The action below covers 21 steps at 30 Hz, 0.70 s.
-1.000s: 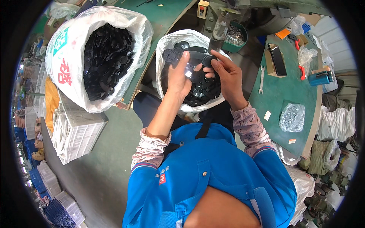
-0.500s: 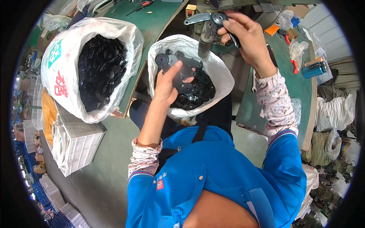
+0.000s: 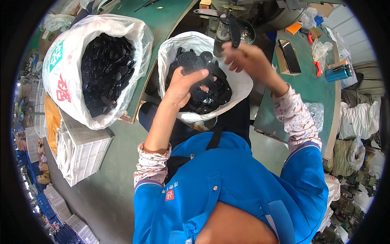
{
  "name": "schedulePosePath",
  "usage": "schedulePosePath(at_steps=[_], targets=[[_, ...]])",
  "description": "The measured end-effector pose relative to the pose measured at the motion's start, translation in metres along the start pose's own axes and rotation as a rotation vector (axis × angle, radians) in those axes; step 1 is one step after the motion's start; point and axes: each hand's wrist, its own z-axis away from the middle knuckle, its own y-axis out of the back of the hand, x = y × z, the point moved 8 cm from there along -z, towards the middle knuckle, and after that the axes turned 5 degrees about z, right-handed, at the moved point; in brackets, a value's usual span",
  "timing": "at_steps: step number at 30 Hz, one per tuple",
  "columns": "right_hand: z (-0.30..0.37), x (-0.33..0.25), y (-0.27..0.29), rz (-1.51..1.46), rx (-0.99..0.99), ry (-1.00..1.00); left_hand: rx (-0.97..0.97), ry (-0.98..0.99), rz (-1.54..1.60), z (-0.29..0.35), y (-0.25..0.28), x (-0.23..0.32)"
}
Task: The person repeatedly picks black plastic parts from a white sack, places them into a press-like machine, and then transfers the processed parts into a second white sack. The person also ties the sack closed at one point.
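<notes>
My left hand point(image 3: 180, 86) is closed on several black plastic parts with round, disc-like ends point(image 3: 191, 60), held above a white sack point(image 3: 240, 83). More black parts point(image 3: 209, 99) fill the sack. My right hand point(image 3: 254, 63) hovers over the sack's right side, fingers apart, slightly bent and blurred, and I see nothing in them. Just beyond its fingertips, a black part with two arms point(image 3: 232, 25) sits at the top of a grey upright post point(image 3: 220, 40). One arm points left, the other hangs down toward my fingers.
A large white sack of black parts point(image 3: 107, 73) leans at the left, by the green bench point(image 3: 170, 14) and a white plastic crate point(image 3: 91, 156). On the right bench are a dark phone-like slab point(image 3: 289, 56), red-handled tools point(image 3: 317, 69) and a blue bottle point(image 3: 338, 73).
My right hand has come down and let go of the two-armed part, which now rests at the post. The left hand stays over the sack with its parts, thumb shifted right.
</notes>
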Motion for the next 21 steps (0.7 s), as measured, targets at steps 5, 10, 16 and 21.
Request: schedulePosePath(at_steps=[5,10,16,21], targets=[[0.017,-0.009,-0.030,0.221,-0.071,0.072,0.010,0.011,-0.003,-0.002,-0.004,-0.008],[0.024,0.011,-0.031,-0.160,-0.133,0.022,0.026,0.023,0.092,0.004,0.007,-0.007],[0.024,0.008,-0.033,-0.505,-0.143,0.044,-0.174,0.086,0.464,0.013,0.001,-0.010],[0.018,-0.009,-0.041,-0.489,-0.225,0.129,-0.310,0.134,0.578,0.016,-0.014,-0.019]])
